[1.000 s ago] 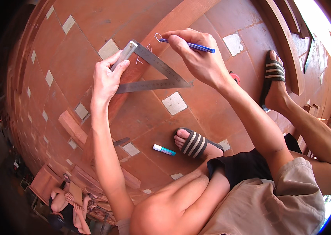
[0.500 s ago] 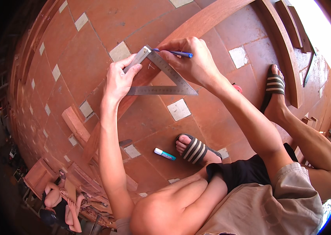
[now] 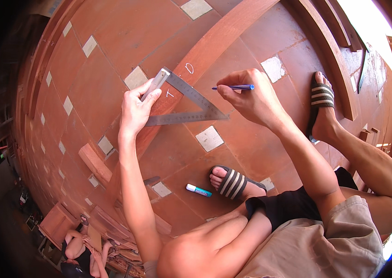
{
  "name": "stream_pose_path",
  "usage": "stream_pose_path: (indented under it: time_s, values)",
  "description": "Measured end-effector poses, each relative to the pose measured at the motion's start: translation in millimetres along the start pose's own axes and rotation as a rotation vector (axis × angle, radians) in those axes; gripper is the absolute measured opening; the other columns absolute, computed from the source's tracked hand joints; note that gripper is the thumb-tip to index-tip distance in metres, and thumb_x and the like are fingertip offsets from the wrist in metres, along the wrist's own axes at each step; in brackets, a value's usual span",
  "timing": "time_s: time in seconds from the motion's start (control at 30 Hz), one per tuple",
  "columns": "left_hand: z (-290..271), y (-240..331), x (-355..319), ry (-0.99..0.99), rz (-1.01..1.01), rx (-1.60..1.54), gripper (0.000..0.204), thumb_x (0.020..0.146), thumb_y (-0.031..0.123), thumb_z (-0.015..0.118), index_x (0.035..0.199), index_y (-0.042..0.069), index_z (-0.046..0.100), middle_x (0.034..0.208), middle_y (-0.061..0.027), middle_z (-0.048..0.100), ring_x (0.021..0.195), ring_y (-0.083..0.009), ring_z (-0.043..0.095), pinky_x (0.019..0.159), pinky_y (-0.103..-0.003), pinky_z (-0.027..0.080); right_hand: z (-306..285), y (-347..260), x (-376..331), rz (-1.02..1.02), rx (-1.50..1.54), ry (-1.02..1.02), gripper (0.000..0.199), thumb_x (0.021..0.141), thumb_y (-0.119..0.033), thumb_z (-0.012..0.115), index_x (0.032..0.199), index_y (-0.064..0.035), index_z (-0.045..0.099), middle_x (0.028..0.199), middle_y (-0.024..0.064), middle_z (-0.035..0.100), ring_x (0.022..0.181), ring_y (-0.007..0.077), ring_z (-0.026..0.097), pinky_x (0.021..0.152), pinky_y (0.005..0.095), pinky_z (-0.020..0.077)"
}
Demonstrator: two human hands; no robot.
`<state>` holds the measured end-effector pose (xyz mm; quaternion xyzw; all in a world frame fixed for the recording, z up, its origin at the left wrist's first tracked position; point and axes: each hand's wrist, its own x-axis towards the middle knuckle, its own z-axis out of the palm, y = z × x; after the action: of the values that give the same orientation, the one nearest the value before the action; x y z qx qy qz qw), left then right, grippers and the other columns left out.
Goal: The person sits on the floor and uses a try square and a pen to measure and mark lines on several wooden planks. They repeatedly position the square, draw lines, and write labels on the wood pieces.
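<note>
My left hand (image 3: 135, 107) is closed on the thick stock of a metal triangular set square (image 3: 196, 96). The square lies across a long reddish wooden beam (image 3: 226, 36), its ruled edges reaching past the beam's right side. White chalk-like marks show on the wood beside and inside the square. My right hand (image 3: 254, 95) pinches a blue pen (image 3: 240, 87), held to the right of the beam, its tip pointing left and apart from both wood and square.
A white-and-teal marker (image 3: 199, 190) lies on the tiled floor near my sandalled foot (image 3: 233, 182). A curved wooden piece (image 3: 328, 55) stands at the right. Another person (image 3: 82, 250) sits at the lower left among wooden parts. A short wood block (image 3: 95, 162) lies left of the beam.
My right hand has drawn back rightward and down with the pen, away from the square's corner. A round white mark on the beam is now uncovered. My left hand still holds the square.
</note>
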<state>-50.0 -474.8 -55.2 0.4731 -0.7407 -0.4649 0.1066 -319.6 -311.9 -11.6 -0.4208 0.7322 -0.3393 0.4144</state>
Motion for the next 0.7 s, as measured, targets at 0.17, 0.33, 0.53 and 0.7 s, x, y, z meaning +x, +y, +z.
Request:
stream_pose_path:
  time_s: [0.17,0.33,0.53,0.7]
  values:
    - [14,19,26,-0.049,-0.049,0.005,0.048,0.102,0.025,0.08,0.144,0.003,0.07,0.124,-0.0077,0.08,0.114,-0.0112,0.069,0.105,-0.034,0.053,-20,15,-1,0.098,-0.009,0.011,0.027,0.094,-0.017,0.07,0.104,0.0041,0.083,0.086,0.0229,0.08,0.079,0.0289,0.08,0.079,0.0397,0.064]
    - [24,23,33,-0.02,-0.003,0.043,0.047,0.1,0.024,0.081,0.14,0.001,0.072,0.122,-0.0138,0.081,0.11,-0.0137,0.073,0.1,-0.035,0.057,-27,28,-4,0.101,-0.007,0.063,0.029,0.093,-0.019,0.07,0.106,0.0038,0.083,0.086,0.0221,0.08,0.079,0.0279,0.08,0.079,0.0399,0.0634]
    - [22,25,32,-0.022,-0.036,0.042,0.047,0.103,0.023,0.079,0.143,0.002,0.071,0.118,-0.0048,0.08,0.111,-0.0091,0.067,0.104,-0.032,0.052,-31,31,-5,0.137,-0.008,0.091,0.03,0.094,-0.021,0.07,0.107,0.002,0.083,0.089,0.0213,0.081,0.084,0.0286,0.08,0.082,0.0406,0.0632]
    - [23,24,30,-0.017,-0.02,0.032,0.048,0.102,0.024,0.081,0.142,-0.001,0.07,0.118,-0.0051,0.08,0.11,-0.009,0.067,0.103,-0.031,0.052,-38,31,-2,0.121,-0.069,0.109,0.03,0.094,-0.023,0.07,0.108,0.0007,0.083,0.087,0.0205,0.08,0.081,0.0284,0.08,0.082,0.0404,0.0633]
